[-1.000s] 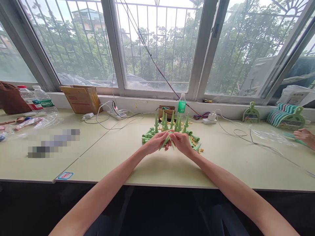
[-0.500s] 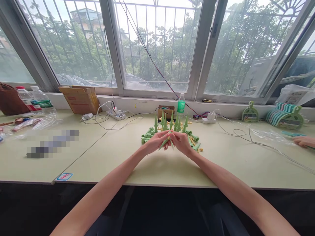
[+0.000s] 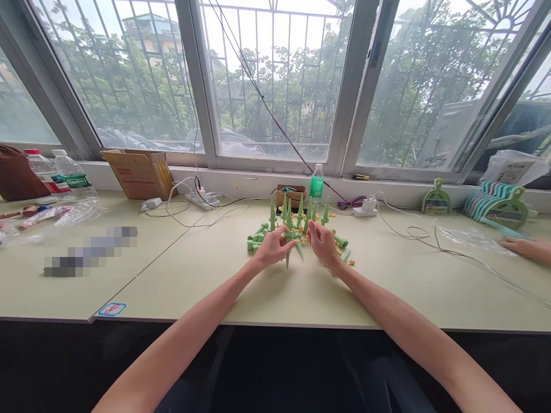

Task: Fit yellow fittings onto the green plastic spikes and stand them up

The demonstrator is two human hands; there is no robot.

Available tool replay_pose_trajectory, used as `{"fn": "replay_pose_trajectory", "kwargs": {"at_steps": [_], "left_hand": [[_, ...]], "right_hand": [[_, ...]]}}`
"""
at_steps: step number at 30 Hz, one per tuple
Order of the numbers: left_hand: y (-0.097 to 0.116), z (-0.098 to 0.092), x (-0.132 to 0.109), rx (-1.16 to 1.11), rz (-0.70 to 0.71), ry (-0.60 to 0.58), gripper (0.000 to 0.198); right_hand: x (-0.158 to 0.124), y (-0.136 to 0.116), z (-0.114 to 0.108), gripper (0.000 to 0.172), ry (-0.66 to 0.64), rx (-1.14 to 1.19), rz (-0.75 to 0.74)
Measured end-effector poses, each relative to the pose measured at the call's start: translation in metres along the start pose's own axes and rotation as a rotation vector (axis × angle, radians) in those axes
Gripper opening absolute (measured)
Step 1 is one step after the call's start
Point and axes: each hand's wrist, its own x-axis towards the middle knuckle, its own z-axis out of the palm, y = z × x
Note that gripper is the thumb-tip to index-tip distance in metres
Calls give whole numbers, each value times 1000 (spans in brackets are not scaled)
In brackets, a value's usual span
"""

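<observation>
My left hand point(image 3: 273, 248) is closed around the upper part of a green plastic watering spike point(image 3: 287, 259), whose point faces down toward me. A second green spike point(image 3: 300, 251) slants between my hands; whether it is held or lying on the table I cannot tell. My right hand point(image 3: 322, 244) is a little to the right, fingers curled together, and what they may grip is hidden. Behind my hands several green spikes point(image 3: 300, 212) stand point up. More green spike parts point(image 3: 257, 235) lie to the left, and small yellow pieces point(image 3: 352, 263) are scattered at the right.
A small open box point(image 3: 291, 198) and a green-labelled bottle point(image 3: 317, 182) stand behind the spikes. White cables point(image 3: 413, 232) run across the table at right. Another person's hand point(image 3: 525, 249) is at the far right, near green dustpans point(image 3: 495, 203). A cardboard box point(image 3: 140, 175) stands back left.
My hands were together over the spikes and are now apart, the right one shifted to the right. The spike in my left hand now points straight down. The other person's hand moved slightly left.
</observation>
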Motion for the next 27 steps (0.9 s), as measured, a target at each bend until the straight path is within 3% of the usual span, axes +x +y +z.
{"fn": "replay_pose_trajectory", "kwargs": {"at_steps": [6, 13, 24, 27], "left_hand": [[1, 6, -2, 216, 6, -17, 31], [0, 8, -1, 258, 24, -37, 30], [-4, 9, -1, 170, -9, -51, 31], [-2, 6, 1, 200, 21, -2, 28]], "right_hand": [[0, 8, 4, 43, 2, -93, -11], [-1, 10, 7, 32, -62, -125, -24], [-2, 7, 8, 31, -101, -132, -44], [-2, 8, 9, 30, -110, -129, -43]]}}
